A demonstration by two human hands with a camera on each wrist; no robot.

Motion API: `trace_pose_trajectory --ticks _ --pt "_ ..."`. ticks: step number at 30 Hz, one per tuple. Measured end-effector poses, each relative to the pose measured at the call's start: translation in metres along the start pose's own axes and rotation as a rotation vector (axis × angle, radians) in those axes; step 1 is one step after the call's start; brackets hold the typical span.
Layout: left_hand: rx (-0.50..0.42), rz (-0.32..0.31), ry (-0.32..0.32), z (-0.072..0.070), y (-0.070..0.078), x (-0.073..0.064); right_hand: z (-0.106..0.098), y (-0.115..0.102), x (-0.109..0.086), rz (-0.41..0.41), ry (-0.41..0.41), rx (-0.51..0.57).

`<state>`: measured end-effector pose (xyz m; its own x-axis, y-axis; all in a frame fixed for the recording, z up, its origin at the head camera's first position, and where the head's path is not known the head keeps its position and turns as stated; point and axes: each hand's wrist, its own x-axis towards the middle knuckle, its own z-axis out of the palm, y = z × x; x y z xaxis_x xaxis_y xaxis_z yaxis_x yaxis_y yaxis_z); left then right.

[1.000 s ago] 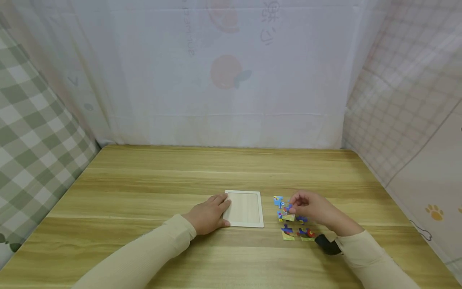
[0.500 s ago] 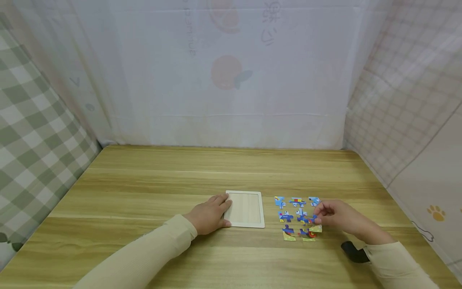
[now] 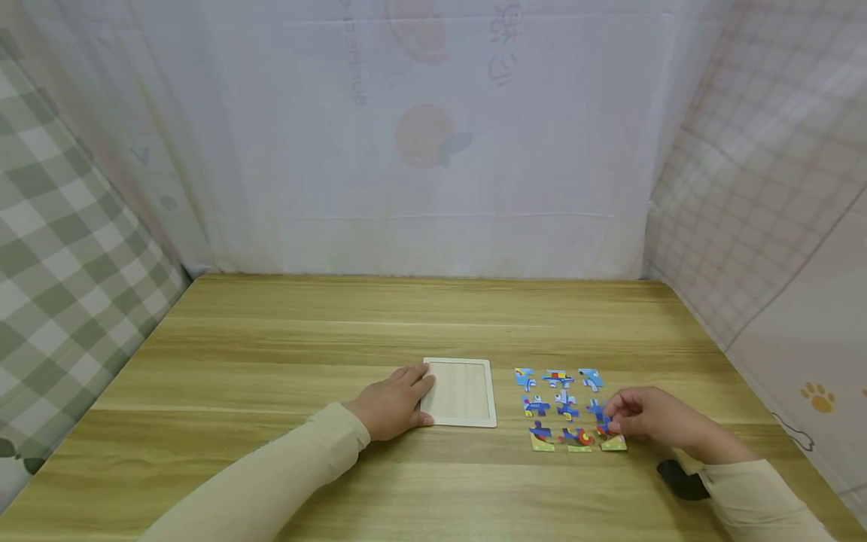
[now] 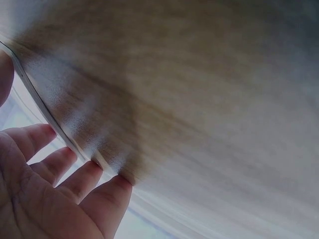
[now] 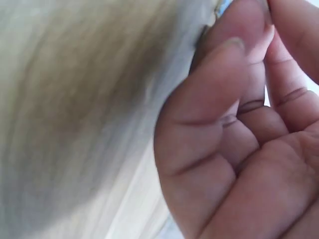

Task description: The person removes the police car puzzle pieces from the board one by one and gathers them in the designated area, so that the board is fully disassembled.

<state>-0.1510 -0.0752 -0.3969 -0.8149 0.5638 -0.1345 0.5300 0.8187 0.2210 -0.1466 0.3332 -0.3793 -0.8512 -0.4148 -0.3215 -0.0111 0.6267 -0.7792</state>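
In the head view my left hand [image 3: 389, 403] rests at the left rim of a pale wooden puzzle tray [image 3: 493, 391]. Its fingers lie spread along that side, fingertips touching the edge in the left wrist view. To the tray's right, colourful jigsaw pieces are laid in rows, slightly apart, with a blue-and-white middle piece [image 3: 566, 406] among them. My right hand [image 3: 657, 421] pinches the bottom-right jigsaw piece [image 3: 613, 444], yellow-green along its lower edge, down at the table. Part of this piece is behind the fingertips, and the right wrist view hardly shows it.
The wood-grain table [image 3: 305, 339] extends around the tray and pieces. A pale curtain [image 3: 305, 150] hangs behind its far edge, with a green checked cloth [image 3: 61, 301] at the left. A black wrist device [image 3: 680, 480] sits under the right wrist.
My right hand has carried the jigsaw piece rightward, from over the left-hand pieces to the bottom-right corner of the layout. The left hand and the tray stay put.
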Motion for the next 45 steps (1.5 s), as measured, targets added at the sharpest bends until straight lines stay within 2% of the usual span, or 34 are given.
trace_pose_trajectory --ticks 10,19,30,45 --pt "-0.006 0.0 0.0 -0.001 0.001 -0.001 0.002 0.002 -0.002 0.051 0.057 -0.075" --pt "-0.003 -0.002 -0.006 -0.001 0.001 0.0 0.005 0.002 -0.001 0.026 0.101 -0.173" --pt "-0.003 0.003 0.007 -0.001 0.001 -0.001 0.009 -0.002 0.001 0.034 0.139 -0.271" --pt "-0.005 0.004 0.003 0.0 0.0 0.0 0.012 -0.004 0.001 0.034 0.146 -0.282"
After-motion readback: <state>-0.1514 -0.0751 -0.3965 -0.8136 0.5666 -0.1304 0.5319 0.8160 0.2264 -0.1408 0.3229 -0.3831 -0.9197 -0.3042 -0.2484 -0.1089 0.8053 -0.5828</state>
